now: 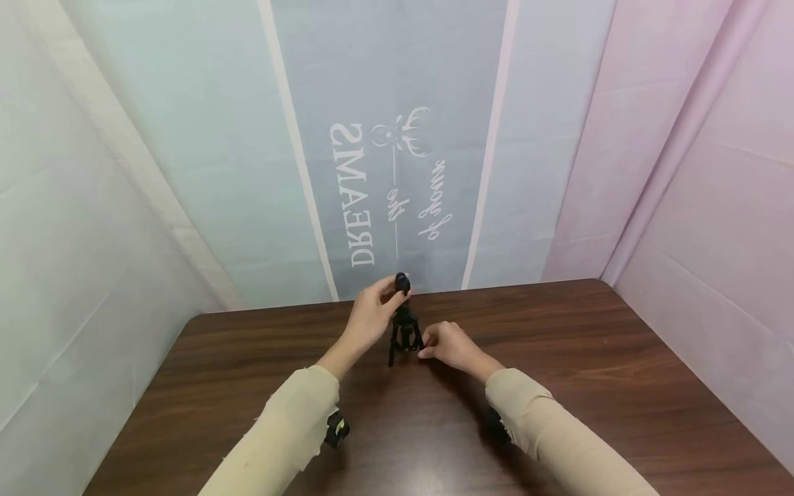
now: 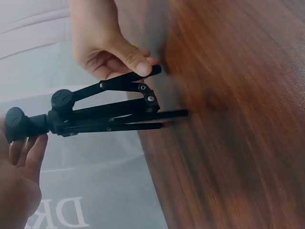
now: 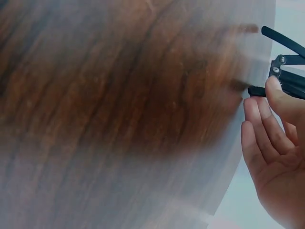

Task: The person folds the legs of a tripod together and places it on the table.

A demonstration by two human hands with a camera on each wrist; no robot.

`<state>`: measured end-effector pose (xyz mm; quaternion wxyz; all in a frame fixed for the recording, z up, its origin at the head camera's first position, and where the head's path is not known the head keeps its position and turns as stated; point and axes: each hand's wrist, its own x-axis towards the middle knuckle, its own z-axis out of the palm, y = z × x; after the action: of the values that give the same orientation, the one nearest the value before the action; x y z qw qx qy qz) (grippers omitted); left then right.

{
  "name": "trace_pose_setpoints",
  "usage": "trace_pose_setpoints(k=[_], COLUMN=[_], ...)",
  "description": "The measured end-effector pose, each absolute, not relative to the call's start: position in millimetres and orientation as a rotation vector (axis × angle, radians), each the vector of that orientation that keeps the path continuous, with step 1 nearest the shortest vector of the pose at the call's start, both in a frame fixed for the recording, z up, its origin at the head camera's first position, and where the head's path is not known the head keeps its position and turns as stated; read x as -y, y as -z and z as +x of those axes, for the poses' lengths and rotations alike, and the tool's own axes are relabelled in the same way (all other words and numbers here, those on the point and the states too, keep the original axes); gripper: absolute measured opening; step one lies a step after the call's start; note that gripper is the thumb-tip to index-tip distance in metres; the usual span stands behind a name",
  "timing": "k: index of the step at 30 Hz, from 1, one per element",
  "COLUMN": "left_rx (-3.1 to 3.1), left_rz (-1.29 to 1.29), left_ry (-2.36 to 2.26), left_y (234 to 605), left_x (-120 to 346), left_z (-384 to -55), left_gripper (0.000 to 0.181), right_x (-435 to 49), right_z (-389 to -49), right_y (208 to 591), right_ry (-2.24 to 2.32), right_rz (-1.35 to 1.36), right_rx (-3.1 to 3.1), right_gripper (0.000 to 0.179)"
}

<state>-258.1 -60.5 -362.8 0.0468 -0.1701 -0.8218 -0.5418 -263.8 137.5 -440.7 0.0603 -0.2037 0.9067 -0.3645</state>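
A small black tripod [image 1: 404,318] is held over the far middle of the table, its legs partly spread and pointing down. My left hand [image 1: 370,313] grips it by the head at the top. My right hand [image 1: 453,346] pinches the lower end of one leg between thumb and fingers. In the left wrist view, the tripod [image 2: 105,107] shows its round knobs, hinged braces and thin legs, with the right hand [image 2: 107,47] at one leg tip. The right wrist view has the thumb and fingers of the right hand [image 3: 281,148] on a leg end.
The dark wood-grain table [image 1: 558,372] ends at a cloth backdrop [image 1: 397,69] with mirrored lettering, close behind the hands. Cloth walls [image 1: 713,227] stand at both sides. A black strap device [image 1: 337,429] shows under the left sleeve.
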Motion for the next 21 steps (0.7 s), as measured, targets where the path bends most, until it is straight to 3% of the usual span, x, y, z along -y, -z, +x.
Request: trace_pose_setpoints(k=[5,8,17,21], left_rx=[2.361,2.219,1.843,1.756], left_rz=[-0.44,-0.348,-0.184,-0.124], left_ry=[1.828,1.962,2.278,2.317], left_y=[358,357,356,359], left_x=[71,79,95,96], left_z=[-256,-257,-247,-242], left_gripper=[0.03,0.026,0.031,0.033], right_x=[-145,-148,-140,-135], right_z=[-259,-253,-231,-224], right_y=[437,434,430,428], right_ry=[1.189,1.302,1.639,1.66], right_rz=[-0.603,-0.528,-0.352,-0.336], right_rx=[-2.788,-2.804,-2.741,-2.758], right_gripper=[0.004,0.009,0.061,0.075])
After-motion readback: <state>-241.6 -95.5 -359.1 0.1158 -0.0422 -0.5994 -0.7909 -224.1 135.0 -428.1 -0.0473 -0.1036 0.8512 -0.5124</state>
